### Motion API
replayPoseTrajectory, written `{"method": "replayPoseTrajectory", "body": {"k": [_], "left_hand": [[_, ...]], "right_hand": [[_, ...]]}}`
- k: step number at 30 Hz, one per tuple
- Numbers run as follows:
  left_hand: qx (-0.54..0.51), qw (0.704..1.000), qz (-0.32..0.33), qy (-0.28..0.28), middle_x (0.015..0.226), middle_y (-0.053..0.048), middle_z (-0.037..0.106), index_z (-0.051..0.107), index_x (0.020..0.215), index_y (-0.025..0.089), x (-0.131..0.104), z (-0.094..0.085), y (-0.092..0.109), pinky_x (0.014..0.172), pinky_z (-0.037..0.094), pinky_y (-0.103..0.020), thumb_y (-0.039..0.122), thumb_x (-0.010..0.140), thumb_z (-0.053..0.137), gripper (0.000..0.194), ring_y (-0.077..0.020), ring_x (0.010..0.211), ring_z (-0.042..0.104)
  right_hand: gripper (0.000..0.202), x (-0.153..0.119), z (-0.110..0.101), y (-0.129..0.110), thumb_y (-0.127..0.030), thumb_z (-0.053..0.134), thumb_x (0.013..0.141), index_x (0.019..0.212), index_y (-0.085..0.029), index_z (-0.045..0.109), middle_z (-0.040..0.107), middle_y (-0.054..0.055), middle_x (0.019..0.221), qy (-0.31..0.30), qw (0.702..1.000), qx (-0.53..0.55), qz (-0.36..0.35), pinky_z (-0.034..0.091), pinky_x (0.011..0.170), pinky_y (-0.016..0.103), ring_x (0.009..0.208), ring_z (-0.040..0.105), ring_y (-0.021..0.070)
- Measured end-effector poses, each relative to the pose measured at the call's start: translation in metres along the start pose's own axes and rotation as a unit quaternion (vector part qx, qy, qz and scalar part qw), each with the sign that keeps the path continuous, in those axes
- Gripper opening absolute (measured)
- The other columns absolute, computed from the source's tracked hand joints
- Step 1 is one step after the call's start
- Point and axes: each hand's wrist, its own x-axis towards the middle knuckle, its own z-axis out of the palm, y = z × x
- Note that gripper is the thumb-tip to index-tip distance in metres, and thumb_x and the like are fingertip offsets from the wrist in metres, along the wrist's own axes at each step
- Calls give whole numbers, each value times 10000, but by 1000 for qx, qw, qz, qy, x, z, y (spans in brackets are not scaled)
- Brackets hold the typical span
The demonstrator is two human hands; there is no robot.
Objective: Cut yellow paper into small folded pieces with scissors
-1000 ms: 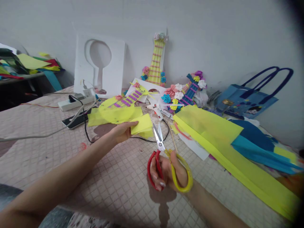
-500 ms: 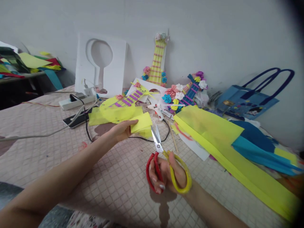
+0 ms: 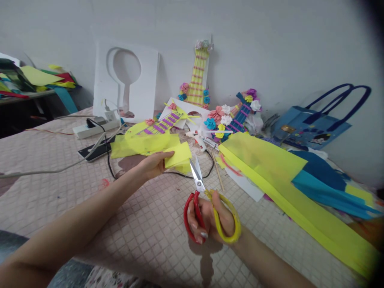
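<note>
Between the thumb and fingers of my left hand (image 3: 156,165) is a small stack of yellow paper (image 3: 179,155), held above the table. My right hand (image 3: 211,220) grips a pair of scissors (image 3: 198,185) with one red and one yellow handle. Their blades are parted and point up toward the lower right corner of the stack, close to it. Behind the stack lie loose yellow sheets (image 3: 126,147). A white glue gun (image 3: 198,140) rests beyond the blades, its black cord curving past them.
Long folded yellow paper (image 3: 270,172) and blue paper (image 3: 333,192) lie at right, before a blue bag (image 3: 312,126). Paper-flower guitars (image 3: 198,76) and a white cut-out board (image 3: 99,84) lean at the wall. A power strip (image 3: 96,129) and phone (image 3: 90,152) sit left.
The whole view has shifted very slightly. Both hands, the yellow stack and the parted scissors keep nearly the same places relative to each other.
</note>
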Motion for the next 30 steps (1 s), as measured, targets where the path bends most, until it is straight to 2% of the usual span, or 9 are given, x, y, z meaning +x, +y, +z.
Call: {"method": "replayPoseTrajectory", "body": {"k": [4,7,10,13,19,30], "left_hand": [[13,1000,11,-25,846,-105,727,644,939,88,1,-2,-3,678,573,-235,94,795,590,153,-166,710,698],[30,997,23,-71,895,-126,723,645,971,83,0,-3,-7,744,564,-259,131,782,625,196,-186,774,698],[58,990,21,-130,952,-145,715,638,1011,70,0,-3,-11,791,548,-264,101,739,665,275,-200,839,691],[71,984,33,-157,996,-134,708,624,1063,84,-1,-2,-14,811,535,-244,56,707,682,362,-187,871,684],[78,983,44,-157,995,-124,708,623,1073,102,-1,-3,-14,814,533,-246,53,697,692,385,-178,869,683],[79,985,61,-138,945,-88,720,643,995,119,-1,-2,-12,752,534,-211,33,649,722,365,-149,809,686]], "right_hand": [[660,2,2,-1,-747,265,792,820,-133,508,536,30,656,8,1000,-4,-12,416,447,250,419,436,84],[655,2,2,0,-747,261,793,831,-140,503,535,22,653,17,1000,-4,-14,423,448,256,415,424,82],[669,2,2,-1,-757,260,785,832,-136,503,536,24,657,23,1000,-5,-10,423,449,257,416,427,81],[675,2,3,-1,-765,257,778,840,-138,501,533,19,650,25,1000,-7,-13,416,445,257,414,426,82],[679,2,5,-2,-766,230,782,830,-143,498,515,9,643,25,999,-8,-18,410,451,260,421,427,85],[621,2,-2,3,-763,303,769,807,-170,483,410,-54,564,29,999,27,-12,395,401,227,388,371,67]]}}
